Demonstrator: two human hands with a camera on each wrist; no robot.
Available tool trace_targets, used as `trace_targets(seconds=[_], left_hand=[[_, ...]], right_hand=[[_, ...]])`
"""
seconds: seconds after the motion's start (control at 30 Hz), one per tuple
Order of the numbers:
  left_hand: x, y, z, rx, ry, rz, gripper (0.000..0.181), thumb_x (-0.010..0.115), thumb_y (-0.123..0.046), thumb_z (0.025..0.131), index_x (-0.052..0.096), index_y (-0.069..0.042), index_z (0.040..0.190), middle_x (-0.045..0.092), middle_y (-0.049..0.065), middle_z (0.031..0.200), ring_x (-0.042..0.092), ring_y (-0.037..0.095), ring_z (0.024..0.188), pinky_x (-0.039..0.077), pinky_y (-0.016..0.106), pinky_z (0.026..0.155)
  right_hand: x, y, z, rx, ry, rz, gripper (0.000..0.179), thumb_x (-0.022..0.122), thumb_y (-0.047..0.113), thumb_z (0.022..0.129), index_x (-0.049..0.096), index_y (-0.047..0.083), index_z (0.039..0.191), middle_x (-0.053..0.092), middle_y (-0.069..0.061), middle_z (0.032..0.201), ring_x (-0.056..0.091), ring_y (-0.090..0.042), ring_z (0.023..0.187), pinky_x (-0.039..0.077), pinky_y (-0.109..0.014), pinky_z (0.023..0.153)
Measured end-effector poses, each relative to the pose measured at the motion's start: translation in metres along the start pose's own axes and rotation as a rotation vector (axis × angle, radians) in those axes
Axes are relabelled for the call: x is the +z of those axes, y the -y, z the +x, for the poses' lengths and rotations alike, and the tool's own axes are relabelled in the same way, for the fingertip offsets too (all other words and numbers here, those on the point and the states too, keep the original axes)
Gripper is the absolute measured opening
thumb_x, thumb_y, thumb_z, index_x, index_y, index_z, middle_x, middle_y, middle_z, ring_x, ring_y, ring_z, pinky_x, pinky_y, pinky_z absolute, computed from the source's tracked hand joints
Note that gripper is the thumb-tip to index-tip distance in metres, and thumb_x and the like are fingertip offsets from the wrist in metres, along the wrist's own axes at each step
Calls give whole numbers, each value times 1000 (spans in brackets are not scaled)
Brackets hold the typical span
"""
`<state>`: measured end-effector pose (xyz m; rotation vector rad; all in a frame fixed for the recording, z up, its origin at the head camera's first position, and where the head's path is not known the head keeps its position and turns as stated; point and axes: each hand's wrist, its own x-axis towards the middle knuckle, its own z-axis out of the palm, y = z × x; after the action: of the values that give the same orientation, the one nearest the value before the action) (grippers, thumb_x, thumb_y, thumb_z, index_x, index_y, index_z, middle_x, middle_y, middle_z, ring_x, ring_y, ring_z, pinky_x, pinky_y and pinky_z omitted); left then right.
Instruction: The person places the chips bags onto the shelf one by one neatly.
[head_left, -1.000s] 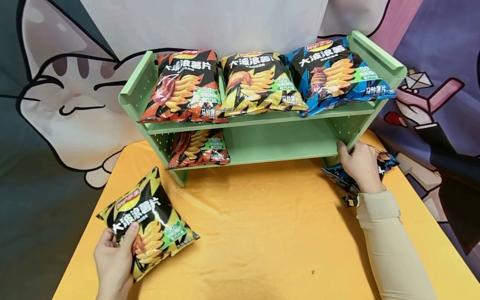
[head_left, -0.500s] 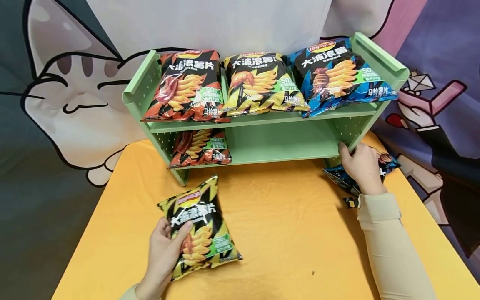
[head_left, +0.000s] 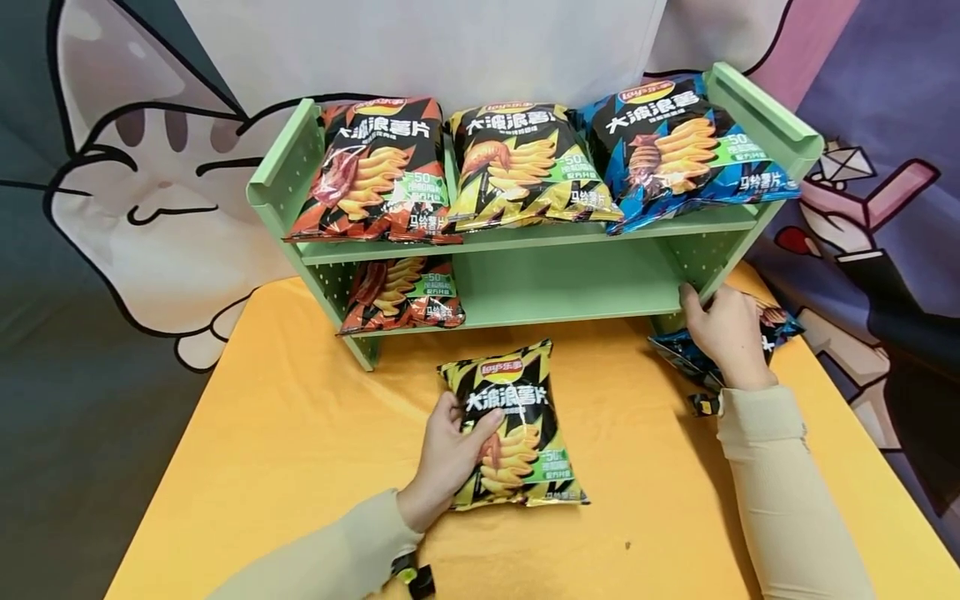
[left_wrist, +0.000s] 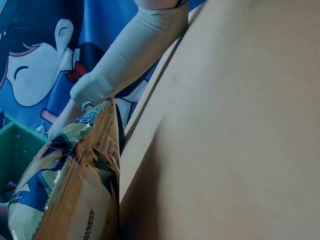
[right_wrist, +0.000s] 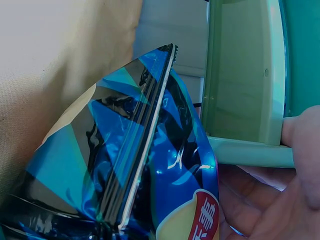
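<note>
My left hand [head_left: 450, 454] grips a yellow-and-black bag of potato chips [head_left: 517, 429] by its left side, thumb across the front. The bag is held in front of the green shelf [head_left: 577, 283], near the middle of the table. In the left wrist view the chip bag [left_wrist: 75, 185] shows edge-on. My right hand [head_left: 723, 337] holds the lower right corner of the shelf, and the right wrist view shows its thumb and fingers on either side of the green board [right_wrist: 255, 151]. Beside this hand a blue chip bag [right_wrist: 125, 150] lies on the table, partly hidden by the hand in the head view.
The top tier carries a red chip bag [head_left: 375, 171], a yellow one [head_left: 528, 167] and a blue one [head_left: 675, 154]. Another red bag [head_left: 405, 293] sits at the left of the lower tier. A yellow cloth [head_left: 300, 433] covers the table; a printed backdrop [head_left: 172, 250] hangs behind.
My left hand has carried the yellow chip bag from the table's left side rightward to the middle, turning it more upright. The right hand stays at the shelf corner.
</note>
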<state>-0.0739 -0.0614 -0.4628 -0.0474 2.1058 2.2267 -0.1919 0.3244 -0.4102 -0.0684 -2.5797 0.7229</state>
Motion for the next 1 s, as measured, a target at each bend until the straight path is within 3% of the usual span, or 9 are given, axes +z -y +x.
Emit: trace_targets(seconds=[0.1, 0.27, 0.43, 0.5, 0.63, 0.7, 0.77, 0.9, 1.0], left_hand=[[14, 3, 10, -12, -26, 77, 49, 80, -22, 92, 35, -5, 96, 34, 2, 78, 42, 12, 67, 38, 24, 65], [23, 6, 20, -89, -29, 190, 55, 81, -35, 91, 42, -4, 112, 36, 8, 97, 39, 20, 87, 34, 33, 75], [23, 8, 24, -109, 0, 323, 73, 82, -45, 88, 42, -6, 133, 42, 14, 115, 43, 23, 99, 38, 38, 86], [23, 8, 26, -109, 15, 377, 88, 82, -51, 85, 36, -7, 146, 46, 14, 116, 46, 23, 93, 40, 38, 82], [24, 7, 29, -108, 50, 508, 122, 81, -64, 80, 11, -12, 165, 55, 9, 123, 54, 21, 88, 45, 37, 75], [24, 5, 29, -108, 75, 549, 129, 80, -66, 79, 2, -13, 167, 57, 11, 131, 60, 24, 96, 51, 42, 78], [24, 3, 29, -119, 106, 561, 130, 79, -67, 79, -1, -14, 168, 55, 15, 141, 63, 31, 112, 53, 51, 90], [20, -1, 30, -153, 169, 534, 124, 76, -67, 83, 2, -15, 168, 46, 21, 155, 53, 39, 135, 44, 62, 110], [12, -3, 32, -154, 197, 523, 116, 72, -65, 87, 7, -13, 167, 49, 17, 152, 61, 33, 121, 50, 55, 102]], right_hand=[[1, 2, 1, -14, -5, 2, 47, 52, 38, 106, 52, 8, 69, 42, -4, 50, 34, -21, 40, 27, -35, 42], [2, 3, 1, -18, -7, 8, 47, 52, 37, 106, 53, 8, 69, 44, -4, 50, 36, -21, 42, 27, -34, 43], [0, 2, 1, -22, -9, 10, 47, 52, 38, 106, 53, 8, 70, 44, -5, 51, 36, -22, 43, 27, -35, 44], [-1, 1, 2, -23, -13, 10, 47, 52, 38, 106, 53, 8, 69, 44, -5, 51, 36, -22, 43, 27, -35, 45], [-2, 1, 2, -18, -15, 13, 47, 52, 37, 105, 53, 8, 68, 44, -4, 50, 37, -22, 42, 28, -35, 46], [-2, 0, 2, -16, -14, 14, 48, 53, 37, 105, 53, 8, 68, 44, -4, 50, 36, -22, 42, 28, -35, 46], [-2, 0, 2, -10, -11, 13, 47, 52, 38, 106, 54, 8, 69, 44, -4, 50, 37, -22, 43, 28, -35, 46], [-1, -1, 1, 2, -7, 10, 47, 52, 39, 106, 55, 8, 71, 45, -4, 50, 37, -22, 44, 28, -35, 45], [1, -2, 1, 4, -11, 8, 47, 52, 39, 106, 55, 8, 71, 45, -4, 50, 38, -23, 44, 28, -35, 45]])
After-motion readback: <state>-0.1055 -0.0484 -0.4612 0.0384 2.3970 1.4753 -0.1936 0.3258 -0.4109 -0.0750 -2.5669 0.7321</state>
